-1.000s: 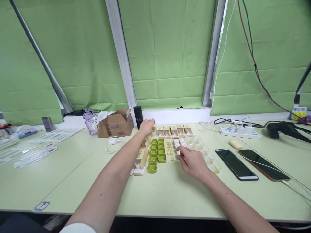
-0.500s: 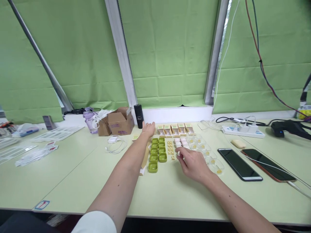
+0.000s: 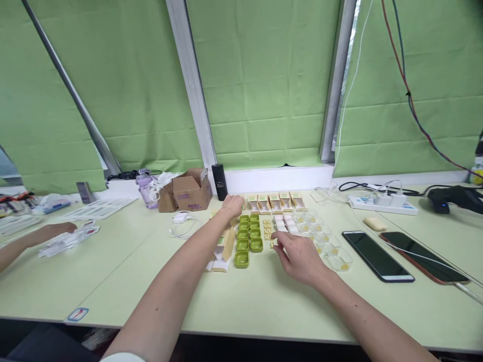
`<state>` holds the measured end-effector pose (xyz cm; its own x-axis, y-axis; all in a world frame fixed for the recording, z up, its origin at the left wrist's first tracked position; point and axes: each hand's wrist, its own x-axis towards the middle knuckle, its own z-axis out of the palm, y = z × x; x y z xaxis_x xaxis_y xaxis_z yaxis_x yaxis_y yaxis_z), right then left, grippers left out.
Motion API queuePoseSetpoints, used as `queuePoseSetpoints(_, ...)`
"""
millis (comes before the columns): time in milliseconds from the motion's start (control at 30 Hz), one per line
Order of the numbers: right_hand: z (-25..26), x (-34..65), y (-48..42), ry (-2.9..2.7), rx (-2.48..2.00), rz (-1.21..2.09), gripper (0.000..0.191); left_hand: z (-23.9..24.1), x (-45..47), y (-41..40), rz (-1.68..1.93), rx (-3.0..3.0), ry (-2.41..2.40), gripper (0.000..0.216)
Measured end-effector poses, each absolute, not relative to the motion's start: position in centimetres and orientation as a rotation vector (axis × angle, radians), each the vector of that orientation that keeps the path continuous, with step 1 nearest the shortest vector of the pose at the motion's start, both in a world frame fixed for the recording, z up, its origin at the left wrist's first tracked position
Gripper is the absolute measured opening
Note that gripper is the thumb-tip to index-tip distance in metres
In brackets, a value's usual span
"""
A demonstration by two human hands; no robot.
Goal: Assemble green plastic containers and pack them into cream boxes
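My left hand (image 3: 233,205) reaches to the left end of a back row of small open cartons (image 3: 275,203). Its fingers are curled, and what they grip is hidden. Folded cartons (image 3: 222,251) lie under and beside that forearm. My right hand (image 3: 298,254) hovers low, thumb and forefinger drawn together beside small yellow pieces (image 3: 267,229); anything between the fingertips is too small to make out. Between my hands stand two columns of green square cups (image 3: 242,259). Pale pink blocks (image 3: 279,224) and clear plastic cups with yellow spots (image 3: 341,259) lie past the right fingers.
Two phones (image 3: 377,256), a cream case (image 3: 375,223) and a power strip (image 3: 383,205) sit at right. A cardboard box (image 3: 192,191), black bottle (image 3: 219,182), purple bottle (image 3: 146,190) and charger (image 3: 181,217) stand left. Another person's hand (image 3: 56,230) touches white packets (image 3: 71,241).
The view has shifted slightly. My left hand's fingers have gone from stretched to curled at the carton row. My right hand has hardly moved. Another person's hand has come in from the left.
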<state>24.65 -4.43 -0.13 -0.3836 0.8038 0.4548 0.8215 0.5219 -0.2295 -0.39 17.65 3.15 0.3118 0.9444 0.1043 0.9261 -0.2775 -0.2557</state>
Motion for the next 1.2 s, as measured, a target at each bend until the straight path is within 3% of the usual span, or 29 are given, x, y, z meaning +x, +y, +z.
queuePoseSetpoints(433, -0.5, 24.1, -4.3, -2.328, -1.331, 0.01, 0.021, 1.7, 0.4, 20.1, 0.143, -2.276, -1.808, 0.038)
queuePoseSetpoints(667, -0.6, 23.9, -4.2, -2.358, -1.338, 0.008, 0.021, 0.9, 0.0, 21.0, 0.153, -2.311, -1.855, 0.062)
queuePoseSetpoints(1200, -0.3, 23.8, -4.4, -2.358, -1.342, 0.006, 0.021, 1.8, -0.3, 20.6, 0.148, -2.285, -1.89, 0.061)
